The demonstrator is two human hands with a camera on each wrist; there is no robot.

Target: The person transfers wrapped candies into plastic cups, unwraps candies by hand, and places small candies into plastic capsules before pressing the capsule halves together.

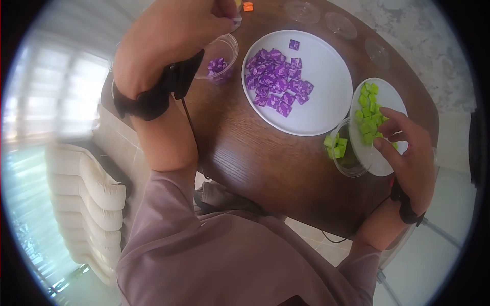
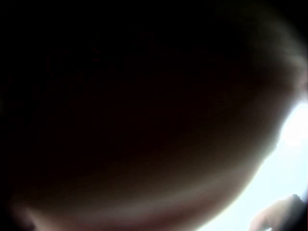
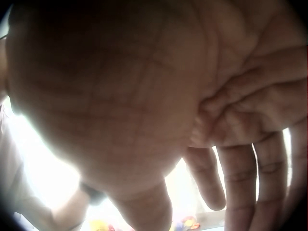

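Note:
My left hand reaches to the far left of the table, its fingers bent at the top of the head view. A small pale, see-through bit shows at its fingertips; I cannot tell whether they pinch it. Just below is a clear round tub with purple square pieces inside. My right hand hovers over a white oval plate of green pieces, thumb and fingers apart and nothing seen between them. Beside the thumb, a clear tub holds several green pieces. The palm fills the right wrist view.
A large round white plate with a pile of purple square pieces lies mid-table. Clear round lids lie along the far edge. Orange pieces show near the left hand. A cream padded chair stands at left.

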